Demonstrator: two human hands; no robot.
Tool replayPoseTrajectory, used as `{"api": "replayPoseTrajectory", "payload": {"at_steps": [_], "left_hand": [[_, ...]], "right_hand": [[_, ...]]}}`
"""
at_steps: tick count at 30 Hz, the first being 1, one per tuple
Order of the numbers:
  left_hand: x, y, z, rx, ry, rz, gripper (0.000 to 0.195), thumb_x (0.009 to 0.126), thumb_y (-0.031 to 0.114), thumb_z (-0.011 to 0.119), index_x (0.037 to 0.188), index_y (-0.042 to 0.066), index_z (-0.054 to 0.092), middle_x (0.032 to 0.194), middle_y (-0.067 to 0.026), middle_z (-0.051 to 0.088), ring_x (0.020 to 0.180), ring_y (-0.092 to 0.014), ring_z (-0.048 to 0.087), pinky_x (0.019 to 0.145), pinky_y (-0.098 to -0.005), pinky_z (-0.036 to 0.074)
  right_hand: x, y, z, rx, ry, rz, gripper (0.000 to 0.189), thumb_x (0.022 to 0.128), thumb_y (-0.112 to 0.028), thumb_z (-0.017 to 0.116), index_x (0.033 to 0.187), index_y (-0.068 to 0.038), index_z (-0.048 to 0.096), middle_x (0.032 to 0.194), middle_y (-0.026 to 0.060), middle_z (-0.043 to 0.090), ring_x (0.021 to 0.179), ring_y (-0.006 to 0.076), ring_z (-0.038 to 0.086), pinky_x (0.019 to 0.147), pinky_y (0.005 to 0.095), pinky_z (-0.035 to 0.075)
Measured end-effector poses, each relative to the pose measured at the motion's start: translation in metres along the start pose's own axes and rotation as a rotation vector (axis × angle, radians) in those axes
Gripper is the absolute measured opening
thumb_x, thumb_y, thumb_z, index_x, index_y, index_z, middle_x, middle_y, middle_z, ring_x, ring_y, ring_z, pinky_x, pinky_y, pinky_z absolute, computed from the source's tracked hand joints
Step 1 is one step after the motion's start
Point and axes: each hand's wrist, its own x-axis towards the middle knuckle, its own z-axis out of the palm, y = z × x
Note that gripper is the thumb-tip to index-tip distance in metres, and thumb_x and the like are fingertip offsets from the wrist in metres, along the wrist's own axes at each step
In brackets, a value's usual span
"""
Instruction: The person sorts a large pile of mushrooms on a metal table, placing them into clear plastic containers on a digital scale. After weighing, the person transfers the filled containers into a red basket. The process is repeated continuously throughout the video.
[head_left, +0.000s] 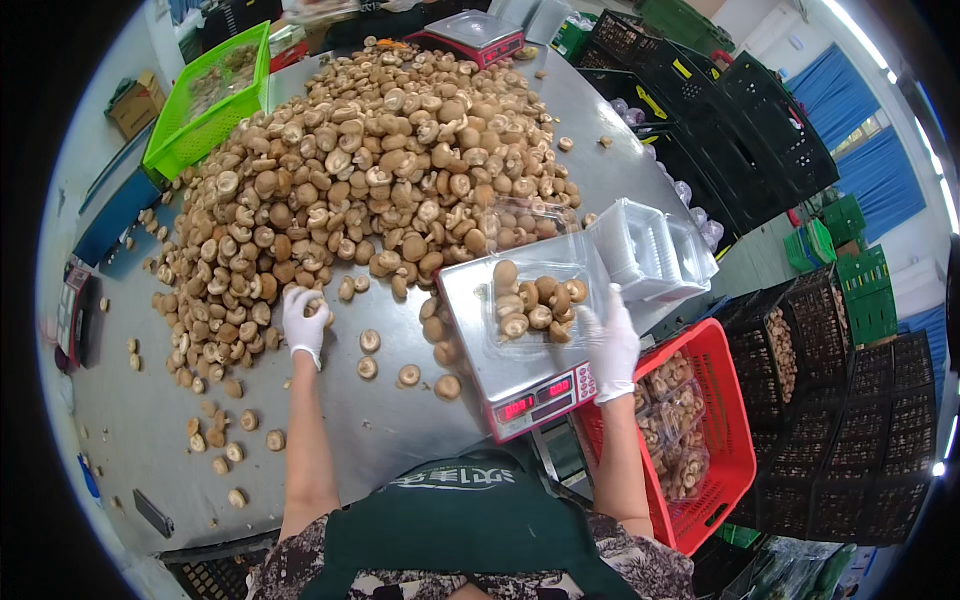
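Note:
A large heap of shiitake mushrooms covers much of the steel table. At its lower edge my left hand, in a white glove, has its fingers curled round a mushroom. A clear plastic clamshell box lies with its lid up on the digital scale, holding several mushrooms. My right hand, also gloved, is at the right side of this box with fingers extended; whether it touches the box I cannot tell. Several loose mushrooms lie between my hands.
Stacked clear boxes stand right of the scale. A red crate below them holds filled boxes. A green crate is at the heap's upper left, a second scale at the far edge. Dark crates are stacked at right.

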Motion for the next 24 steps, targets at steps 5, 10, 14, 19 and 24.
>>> {"api": "replayPoseTrajectory", "payload": {"at_steps": [5, 10, 14, 19, 24], "left_hand": [[-0.029, 0.197, 0.044, -0.146, -0.23, 0.727, 0.024, 0.073, 0.005, 0.068, 0.096, 0.01, 0.069, 0.126, -0.0103, 0.056, 0.117, -0.027, 0.055, 0.098, -0.0366, 0.047], [-0.083, 0.263, 0.12, 0.16, -0.651, 1.153, 0.023, 0.078, 0.027, 0.069, 0.098, 0.016, 0.065, 0.133, -0.0073, 0.052, 0.115, -0.038, 0.054, 0.092, -0.0498, 0.046], [-0.076, 0.274, 0.112, 0.146, -0.637, 1.178, 0.041, 0.078, 0.042, 0.068, 0.115, 0.024, 0.065, 0.137, -0.0076, 0.052, 0.116, -0.043, 0.053, 0.096, -0.0558, 0.042], [0.058, 0.252, 0.118, 0.426, -0.142, 0.578, 0.023, 0.079, 0.028, 0.067, 0.095, 0.012, 0.066, 0.097, -0.0092, 0.062, 0.087, -0.026, 0.061, 0.076, -0.0402, 0.051], [0.14, 0.184, 0.121, 0.779, 0.096, 0.55, 0.029, 0.069, 0.022, 0.079, 0.093, 0.013, 0.064, 0.103, -0.0074, 0.052, 0.101, -0.026, 0.052, 0.083, -0.041, 0.044]], "right_hand": [[-0.009, 0.094, 0.045, 0.307, -0.183, 0.128, 0.048, 0.096, -0.019, 0.055, 0.137, 0.005, 0.046, 0.126, 0.0256, 0.059, 0.114, 0.0345, 0.061, 0.095, 0.0352, 0.048], [-0.015, 0.033, 0.036, 0.454, -0.297, 0.288, 0.04, 0.096, -0.013, 0.05, 0.131, 0.004, 0.053, 0.121, 0.0228, 0.064, 0.115, 0.0291, 0.062, 0.097, 0.0333, 0.046], [-0.022, 0.042, 0.04, 0.584, -0.312, 0.372, 0.04, 0.096, -0.017, 0.05, 0.131, 0.002, 0.054, 0.117, 0.022, 0.065, 0.11, 0.0296, 0.064, 0.092, 0.0342, 0.047], [-0.026, 0.076, 0.047, 0.519, -0.124, 0.265, 0.034, 0.099, -0.02, 0.054, 0.123, 0.003, 0.059, 0.085, 0.006, 0.066, 0.067, 0.01, 0.063, 0.056, 0.0233, 0.046], [-0.022, 0.058, 0.013, 0.726, -0.195, 0.474, 0.027, 0.099, -0.019, 0.053, 0.115, 0.001, 0.062, 0.068, 0.0003, 0.058, 0.048, 0.0054, 0.048, 0.044, 0.0221, 0.038]]}}
